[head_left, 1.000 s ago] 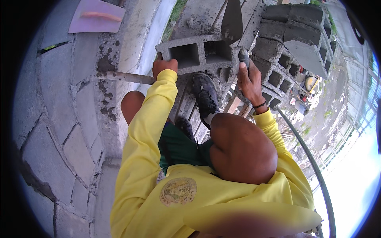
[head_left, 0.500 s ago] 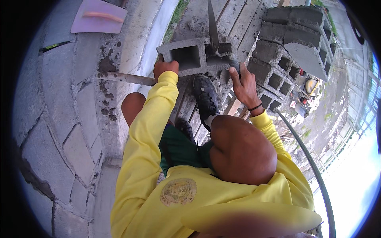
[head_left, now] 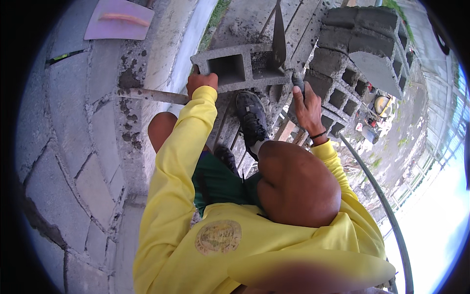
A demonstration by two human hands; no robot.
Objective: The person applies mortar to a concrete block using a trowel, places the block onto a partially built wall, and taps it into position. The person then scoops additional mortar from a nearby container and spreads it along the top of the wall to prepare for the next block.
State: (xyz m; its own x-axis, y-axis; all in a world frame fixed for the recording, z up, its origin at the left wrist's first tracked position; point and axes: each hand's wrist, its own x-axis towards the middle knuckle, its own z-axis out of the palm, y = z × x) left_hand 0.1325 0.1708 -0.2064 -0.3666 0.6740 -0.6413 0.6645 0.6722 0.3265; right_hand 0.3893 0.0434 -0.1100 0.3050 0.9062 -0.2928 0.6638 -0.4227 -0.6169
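A grey hollow concrete block (head_left: 248,73) is in front of me above my shoe, its two openings facing up toward me. My left hand (head_left: 201,82) grips its left end, fingers wrapped over the edge. My right hand (head_left: 308,110) is closed round the dark handle of a trowel (head_left: 279,41). The long pointed blade reaches away from me over the block's right end, near the right opening. Whether the blade touches the block I cannot tell.
A stack of hollow concrete blocks (head_left: 335,61) stands at the right. To the left runs a block wall (head_left: 63,161), with a pinkish float (head_left: 120,27) at its far end. A flat strip (head_left: 152,95) sticks out beside the block. Wooden planks lie underfoot; a pole (head_left: 379,188) slants at the right.
The trowel and my right hand have moved to the right, the blade shifting toward the block's right end. My left hand keeps its grip on the block.
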